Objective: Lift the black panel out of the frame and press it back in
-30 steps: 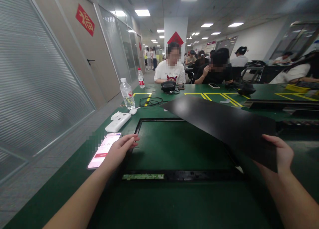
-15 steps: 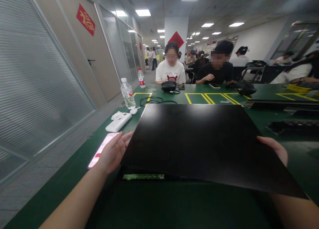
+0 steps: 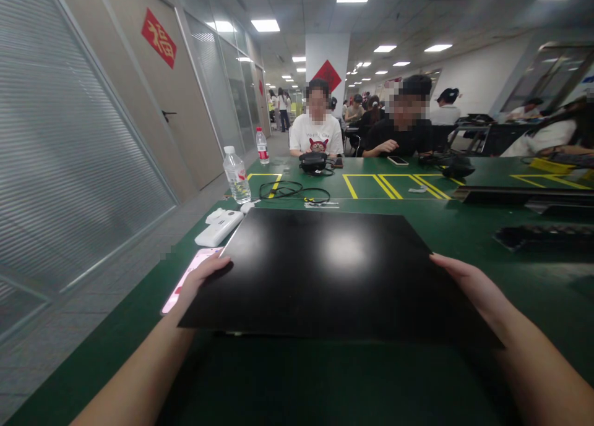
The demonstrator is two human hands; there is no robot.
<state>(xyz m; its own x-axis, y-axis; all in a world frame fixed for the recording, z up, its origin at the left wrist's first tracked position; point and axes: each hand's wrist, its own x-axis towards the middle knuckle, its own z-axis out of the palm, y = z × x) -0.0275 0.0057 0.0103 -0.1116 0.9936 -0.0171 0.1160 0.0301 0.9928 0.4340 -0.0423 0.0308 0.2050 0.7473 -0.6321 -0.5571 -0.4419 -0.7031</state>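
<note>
A large black display panel (image 3: 320,290), flat and glossy with a bright ceiling reflection, is held above the green table between my two hands. My left hand (image 3: 202,277) grips its left edge, thumb on top and the other fingers hidden underneath. On the opposite edge, my right hand (image 3: 468,284) holds it the same way, its thumb at the rim. Just beside my left hand lies a phone (image 3: 179,290) with a lit pink screen, partly covered by that hand. Whatever sits beneath the panel is hidden.
Beyond the panel are a white device (image 3: 219,228), a water bottle (image 3: 237,175) and a black cable (image 3: 292,190) on the green table (image 3: 464,228). A smaller bottle (image 3: 262,146) stands farther back. Dark strips (image 3: 542,235) lie at right. Two people sit opposite.
The display panel has shifted left and levelled out, with both hands moving along. The green circuit strip at its near edge is now almost wholly covered. My left thumb now lies over the top.
</note>
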